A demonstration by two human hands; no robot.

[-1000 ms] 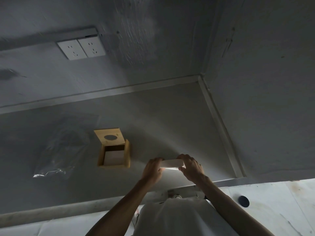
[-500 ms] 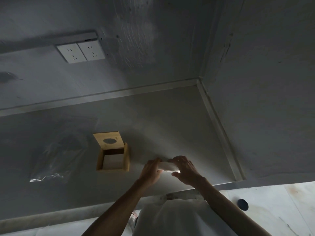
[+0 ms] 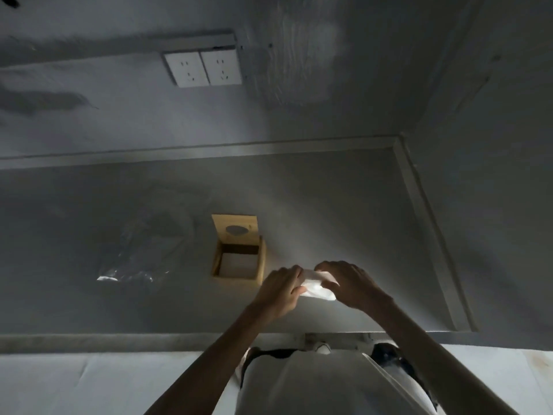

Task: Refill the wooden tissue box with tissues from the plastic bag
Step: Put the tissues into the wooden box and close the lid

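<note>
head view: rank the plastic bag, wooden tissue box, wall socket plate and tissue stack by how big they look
1. plastic bag, though its clear edges are hard to trace
2. wooden tissue box, lid included
3. wall socket plate
4. tissue stack, partly hidden by both hands

Box and socket plate look close; the plate is farther away.

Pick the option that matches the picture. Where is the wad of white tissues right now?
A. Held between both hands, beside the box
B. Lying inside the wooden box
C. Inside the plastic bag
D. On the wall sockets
A: the white tissues sit between the left hand and right hand, just right of the open wooden box.
</note>
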